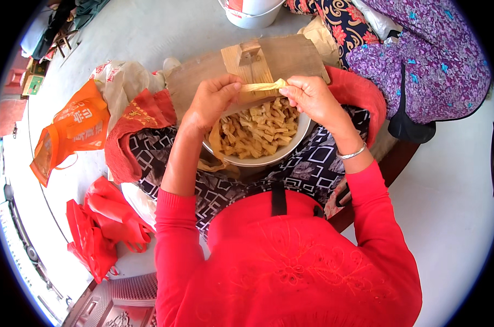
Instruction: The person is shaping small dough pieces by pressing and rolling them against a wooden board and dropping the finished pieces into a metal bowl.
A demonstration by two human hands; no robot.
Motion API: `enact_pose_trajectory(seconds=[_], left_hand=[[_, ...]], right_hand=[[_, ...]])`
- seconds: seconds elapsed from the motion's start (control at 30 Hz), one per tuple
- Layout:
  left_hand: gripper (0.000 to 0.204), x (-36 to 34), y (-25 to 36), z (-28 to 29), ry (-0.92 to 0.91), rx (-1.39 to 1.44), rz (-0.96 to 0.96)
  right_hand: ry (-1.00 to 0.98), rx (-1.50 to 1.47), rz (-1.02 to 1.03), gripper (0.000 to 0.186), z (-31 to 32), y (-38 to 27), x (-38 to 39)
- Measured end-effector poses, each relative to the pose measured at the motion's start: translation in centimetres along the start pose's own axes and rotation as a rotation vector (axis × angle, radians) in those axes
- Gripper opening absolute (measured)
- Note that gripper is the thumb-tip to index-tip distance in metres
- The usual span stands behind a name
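My left hand (217, 95) pinches one end of a pale yellow twisted strip (258, 87), and my right hand (304, 95) grips its other end at what looks like a knot. The strip is held taut across a wooden board (192, 82) with an upright slotted wooden piece (246, 60) fixed on it. Just below my hands, a round pan (263, 161) holds several short yellow-brown knotted pieces (260, 131). More long, pale brown strips (218, 147) hang at the pan's left side, beside my left wrist.
Red cloth (132, 141) drapes at both sides over my patterned lap. An orange bag (72, 128) and red bags (102, 218) lie left; a white bucket (249, 11) stands beyond the board. Purple floral fabric (432, 65) and dark floral fabric (339, 27) lie right and back.
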State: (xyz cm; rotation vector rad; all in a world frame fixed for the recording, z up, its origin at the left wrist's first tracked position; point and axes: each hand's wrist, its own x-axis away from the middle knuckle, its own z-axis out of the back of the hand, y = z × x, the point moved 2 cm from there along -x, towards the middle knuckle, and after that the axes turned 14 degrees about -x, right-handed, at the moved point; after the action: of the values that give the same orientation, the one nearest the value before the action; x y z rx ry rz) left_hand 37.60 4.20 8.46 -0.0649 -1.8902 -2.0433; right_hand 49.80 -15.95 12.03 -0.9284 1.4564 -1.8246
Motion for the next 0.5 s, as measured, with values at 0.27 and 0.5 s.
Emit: enact_pose_trajectory(seconds=[0.27,0.5], left_hand=[[0.015,-3.2,-2.7,0.5,0.190,-0.332,-0.118],[0.014,-0.2,-2.2,0.3,0.424,-0.153,-0.092]], right_hand=[[0.069,0.438,0.255,0.026,-0.3,2.2,-2.7],[0.030,0.410,0.224,0.019,-0.1,2.1,-0.3]])
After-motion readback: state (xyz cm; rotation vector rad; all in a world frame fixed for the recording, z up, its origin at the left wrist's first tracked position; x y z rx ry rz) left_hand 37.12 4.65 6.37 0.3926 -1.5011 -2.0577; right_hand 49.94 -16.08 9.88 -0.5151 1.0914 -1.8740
